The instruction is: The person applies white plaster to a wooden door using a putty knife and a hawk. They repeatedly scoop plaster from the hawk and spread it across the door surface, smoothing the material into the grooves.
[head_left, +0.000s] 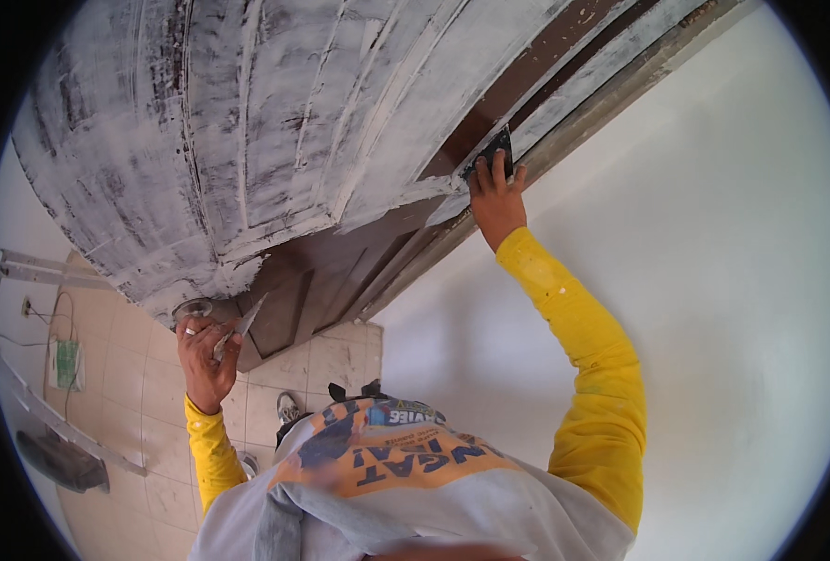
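A panelled door point(265, 122) fills the upper view, mostly coated in streaky white filler, with bare brown along its lower part and right edge. My right hand point(497, 192) grips a dark flat spreader point(497, 145) against the door's brown strip, where white filler meets it. My left hand point(207, 365) holds a putty knife point(246, 316) by its handle, blade pointing up and right, right beside the round door knob point(192, 309). Both forearms are in yellow sleeves.
A white wall point(714, 280) runs along the right beside the door frame. Below are the tiled floor point(134, 411) and my shoes point(288, 407). At the left are a metal ladder-like frame point(59, 416), a cable and a green-and-white object point(67, 365) on the floor.
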Action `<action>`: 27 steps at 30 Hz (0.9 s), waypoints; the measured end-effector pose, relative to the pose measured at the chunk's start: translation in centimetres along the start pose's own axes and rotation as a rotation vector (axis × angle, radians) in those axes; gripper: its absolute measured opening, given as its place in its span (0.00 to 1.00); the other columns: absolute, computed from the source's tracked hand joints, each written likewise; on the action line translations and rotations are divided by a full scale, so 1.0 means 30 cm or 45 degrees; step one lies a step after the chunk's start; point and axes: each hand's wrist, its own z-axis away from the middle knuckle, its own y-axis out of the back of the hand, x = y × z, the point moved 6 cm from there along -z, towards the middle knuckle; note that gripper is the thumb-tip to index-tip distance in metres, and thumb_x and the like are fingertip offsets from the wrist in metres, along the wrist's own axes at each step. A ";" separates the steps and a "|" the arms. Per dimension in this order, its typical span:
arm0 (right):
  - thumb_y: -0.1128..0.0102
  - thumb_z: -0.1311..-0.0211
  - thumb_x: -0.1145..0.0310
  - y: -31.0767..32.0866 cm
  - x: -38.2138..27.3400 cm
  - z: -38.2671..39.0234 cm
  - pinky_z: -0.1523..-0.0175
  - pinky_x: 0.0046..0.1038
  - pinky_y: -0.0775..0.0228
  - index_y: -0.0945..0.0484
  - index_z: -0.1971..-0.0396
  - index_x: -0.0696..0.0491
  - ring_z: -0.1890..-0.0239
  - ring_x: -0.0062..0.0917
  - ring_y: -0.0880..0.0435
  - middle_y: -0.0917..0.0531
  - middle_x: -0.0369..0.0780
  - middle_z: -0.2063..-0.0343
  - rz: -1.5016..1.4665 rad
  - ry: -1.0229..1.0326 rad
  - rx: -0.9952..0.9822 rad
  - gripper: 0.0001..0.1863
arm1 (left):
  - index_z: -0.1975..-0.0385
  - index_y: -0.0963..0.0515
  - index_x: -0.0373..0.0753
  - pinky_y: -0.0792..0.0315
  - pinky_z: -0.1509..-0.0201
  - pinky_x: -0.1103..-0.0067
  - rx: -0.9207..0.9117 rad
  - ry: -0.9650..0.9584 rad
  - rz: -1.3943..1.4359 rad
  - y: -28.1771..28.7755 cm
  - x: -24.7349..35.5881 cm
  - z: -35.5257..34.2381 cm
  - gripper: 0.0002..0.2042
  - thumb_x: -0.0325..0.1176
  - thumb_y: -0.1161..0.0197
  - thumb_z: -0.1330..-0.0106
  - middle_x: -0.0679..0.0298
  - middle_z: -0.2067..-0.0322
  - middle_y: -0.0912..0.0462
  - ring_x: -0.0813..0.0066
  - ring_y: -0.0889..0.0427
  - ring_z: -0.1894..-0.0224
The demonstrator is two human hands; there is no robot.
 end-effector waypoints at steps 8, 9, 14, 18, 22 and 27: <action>0.45 0.34 0.64 -0.028 0.099 0.100 0.27 0.56 0.43 0.22 0.41 0.49 0.27 0.48 0.39 0.28 0.41 0.33 -0.079 0.036 -0.037 0.22 | 0.64 0.14 0.33 0.35 0.44 0.62 0.020 -0.030 0.073 0.006 0.004 -0.004 0.09 0.29 0.32 0.43 0.56 0.72 0.15 0.57 0.21 0.61; 0.46 0.34 0.65 0.012 0.148 0.107 0.26 0.56 0.44 0.22 0.39 0.48 0.27 0.48 0.39 0.29 0.40 0.32 -0.124 0.064 0.105 0.23 | 0.64 0.14 0.33 0.35 0.44 0.62 0.019 -0.021 0.078 0.003 0.006 -0.007 0.09 0.29 0.32 0.43 0.56 0.72 0.15 0.57 0.21 0.61; 0.46 0.33 0.65 0.067 0.275 0.068 0.24 0.55 0.49 0.23 0.39 0.48 0.27 0.47 0.40 0.30 0.41 0.32 -0.158 0.145 0.367 0.23 | 0.65 0.15 0.33 0.36 0.45 0.62 -0.006 -0.046 0.055 0.009 0.021 -0.016 0.09 0.28 0.32 0.45 0.57 0.71 0.15 0.57 0.21 0.62; 0.46 0.34 0.65 0.072 0.282 0.014 0.24 0.56 0.49 0.22 0.41 0.48 0.27 0.46 0.40 0.29 0.41 0.33 -0.115 0.150 0.390 0.22 | 0.65 0.15 0.34 0.35 0.44 0.62 -0.026 -0.034 0.061 0.011 0.012 -0.016 0.09 0.28 0.32 0.45 0.56 0.71 0.16 0.57 0.21 0.62; 0.46 0.34 0.65 0.074 0.265 -0.018 0.24 0.58 0.50 0.21 0.43 0.49 0.28 0.45 0.39 0.28 0.41 0.34 -0.080 0.084 0.331 0.20 | 0.59 0.17 0.35 0.35 0.42 0.60 -0.010 -0.139 0.098 0.005 -0.019 0.008 0.11 0.27 0.31 0.42 0.57 0.68 0.17 0.54 0.21 0.59; 0.45 0.35 0.66 0.134 0.220 -0.039 0.25 0.60 0.52 0.20 0.45 0.50 0.28 0.45 0.39 0.27 0.40 0.36 0.059 0.009 0.200 0.19 | 0.63 0.16 0.36 0.31 0.48 0.62 0.095 -0.270 0.023 0.020 -0.024 -0.005 0.10 0.26 0.29 0.45 0.58 0.72 0.18 0.56 0.21 0.63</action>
